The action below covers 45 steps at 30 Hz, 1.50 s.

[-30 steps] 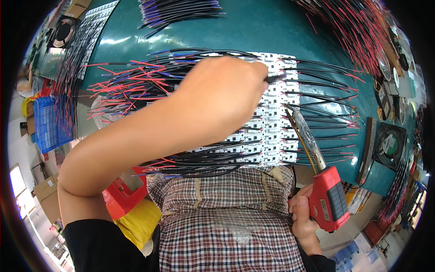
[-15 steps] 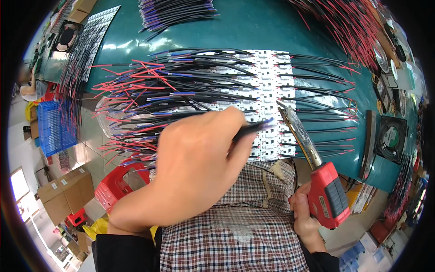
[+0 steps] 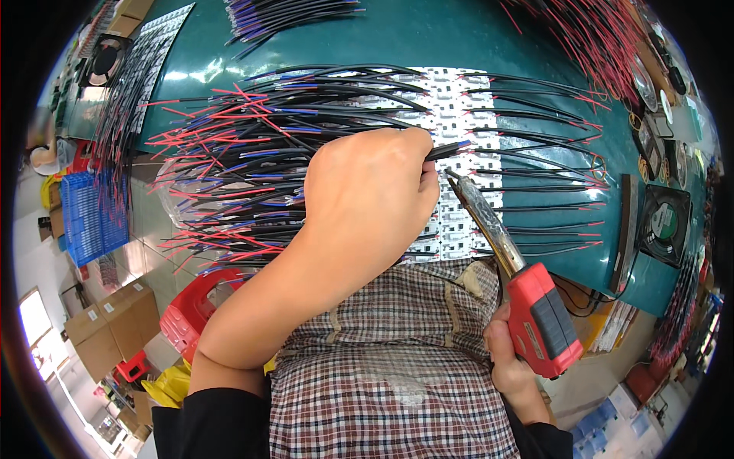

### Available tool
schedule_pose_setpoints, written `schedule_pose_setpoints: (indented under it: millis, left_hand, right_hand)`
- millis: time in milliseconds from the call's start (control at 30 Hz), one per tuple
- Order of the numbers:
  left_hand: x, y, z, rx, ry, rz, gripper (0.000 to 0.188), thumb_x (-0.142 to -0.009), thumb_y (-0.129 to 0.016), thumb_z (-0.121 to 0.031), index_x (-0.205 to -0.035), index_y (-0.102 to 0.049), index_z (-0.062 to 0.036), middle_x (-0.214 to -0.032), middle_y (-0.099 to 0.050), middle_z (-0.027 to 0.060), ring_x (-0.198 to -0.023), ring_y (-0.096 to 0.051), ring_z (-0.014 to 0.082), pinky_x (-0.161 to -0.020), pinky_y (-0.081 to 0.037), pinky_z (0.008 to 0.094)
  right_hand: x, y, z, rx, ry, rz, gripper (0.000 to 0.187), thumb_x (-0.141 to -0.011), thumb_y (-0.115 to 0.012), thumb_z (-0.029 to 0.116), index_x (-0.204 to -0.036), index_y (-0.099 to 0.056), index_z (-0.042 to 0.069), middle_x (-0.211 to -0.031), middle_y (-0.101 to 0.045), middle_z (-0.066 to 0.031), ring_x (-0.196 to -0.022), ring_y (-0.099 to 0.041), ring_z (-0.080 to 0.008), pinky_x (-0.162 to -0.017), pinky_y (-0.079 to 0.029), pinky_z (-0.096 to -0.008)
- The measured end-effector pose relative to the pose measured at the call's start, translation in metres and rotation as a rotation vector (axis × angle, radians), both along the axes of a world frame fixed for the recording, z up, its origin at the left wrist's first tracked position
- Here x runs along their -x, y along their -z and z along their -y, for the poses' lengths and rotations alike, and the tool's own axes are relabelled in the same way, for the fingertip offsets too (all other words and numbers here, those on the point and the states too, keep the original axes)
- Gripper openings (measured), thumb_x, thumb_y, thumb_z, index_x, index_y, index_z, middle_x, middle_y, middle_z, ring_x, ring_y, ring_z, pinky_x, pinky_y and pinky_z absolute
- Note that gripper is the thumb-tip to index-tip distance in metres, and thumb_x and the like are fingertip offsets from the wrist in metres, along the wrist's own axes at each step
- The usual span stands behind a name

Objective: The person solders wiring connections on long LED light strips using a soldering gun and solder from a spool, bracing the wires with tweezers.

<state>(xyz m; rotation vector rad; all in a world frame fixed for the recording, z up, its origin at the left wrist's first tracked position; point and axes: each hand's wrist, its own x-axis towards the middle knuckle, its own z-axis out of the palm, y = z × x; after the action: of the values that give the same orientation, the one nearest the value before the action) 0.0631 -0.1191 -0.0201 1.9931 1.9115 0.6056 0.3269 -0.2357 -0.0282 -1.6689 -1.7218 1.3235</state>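
Our left hand [image 3: 367, 191] pinches a black wire [image 3: 449, 150] in a closed grip over the white circuit strips [image 3: 466, 138] on the green counter [image 3: 428, 34]. Just right of the strips' lower end, our right hand [image 3: 514, 366] clasps the red soldering gun [image 3: 540, 317].

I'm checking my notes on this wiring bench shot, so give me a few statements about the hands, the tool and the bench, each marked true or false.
1. The left hand pinches a thin black wire over the white strips. True.
2. The right hand holds a blue screwdriver. False: it holds a red and grey soldering gun.
3. The tool's metal tip points toward the white strips, close to the left hand's fingertips. True.
4. The bench top is bare wood. False: it is dark green, with many red, black and blue wires lying on it.
5. A black fan lies at the bench's right side. True.
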Motion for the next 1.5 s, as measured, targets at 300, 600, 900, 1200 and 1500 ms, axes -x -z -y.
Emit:
schedule_pose_setpoints:
  millis: [300,600,900,1200,1500]
  left_hand:
    - [-0.005,0.004,0.003,-0.049,-0.008,-0.009,0.011,-0.078,-0.072,-0.011,-0.076,-0.066,-0.0021,-0.069,-0.066,0.0114,-0.063,-0.067,0.0292,-0.059,-0.052,0.0392]
    - [-0.009,0.008,0.006,-0.126,-0.009,-0.05,0.012,-0.076,-0.073,-0.009,-0.074,-0.063,-0.0026,-0.068,-0.065,0.0106,-0.061,-0.065,0.0299,-0.057,-0.051,0.04]
    - [-0.01,0.007,0.007,-0.106,-0.013,-0.057,0.012,-0.076,-0.074,-0.009,-0.074,-0.064,-0.0032,-0.069,-0.065,0.0107,-0.061,-0.065,0.0301,-0.058,-0.051,0.0407]
    - [0.001,0.004,-0.001,-0.034,0.05,-0.013,0.011,-0.076,-0.074,-0.008,-0.075,-0.065,-0.0022,-0.073,-0.067,0.011,-0.067,-0.069,0.0271,-0.062,-0.054,0.0384]
    - [-0.004,0.004,0.003,-0.089,0.074,-0.068,0.012,-0.076,-0.074,-0.008,-0.076,-0.062,-0.0028,-0.072,-0.064,0.0113,-0.066,-0.066,0.0304,-0.061,-0.052,0.0415]
  right_hand:
    - [0.011,0.002,-0.003,-0.023,0.04,0.019,0.018,-0.082,-0.075,0.004,-0.099,-0.068,0.001,-0.083,-0.066,-0.0124,-0.07,-0.066,-0.0284,-0.063,-0.052,-0.0372]
    - [0.009,-0.001,-0.007,-0.019,-0.009,0.006,0.02,-0.08,-0.075,0.004,-0.098,-0.068,0.0,-0.086,-0.065,-0.0133,-0.071,-0.065,-0.0301,-0.064,-0.052,-0.0383]
    - [0.007,-0.01,-0.002,0.036,0.092,-0.005,0.024,-0.079,-0.076,0.004,-0.102,-0.068,0.001,-0.088,-0.067,-0.0134,-0.075,-0.068,-0.0288,-0.067,-0.054,-0.0374]
    - [0.004,-0.005,0.001,0.051,0.064,-0.007,0.023,-0.079,-0.076,0.004,-0.101,-0.069,0.001,-0.087,-0.067,-0.0128,-0.076,-0.068,-0.0281,-0.066,-0.054,-0.0368]
    - [0.008,-0.013,-0.007,0.108,0.026,-0.027,0.023,-0.08,-0.075,0.003,-0.101,-0.069,0.0,-0.09,-0.066,-0.0141,-0.076,-0.066,-0.0282,-0.066,-0.052,-0.0362]
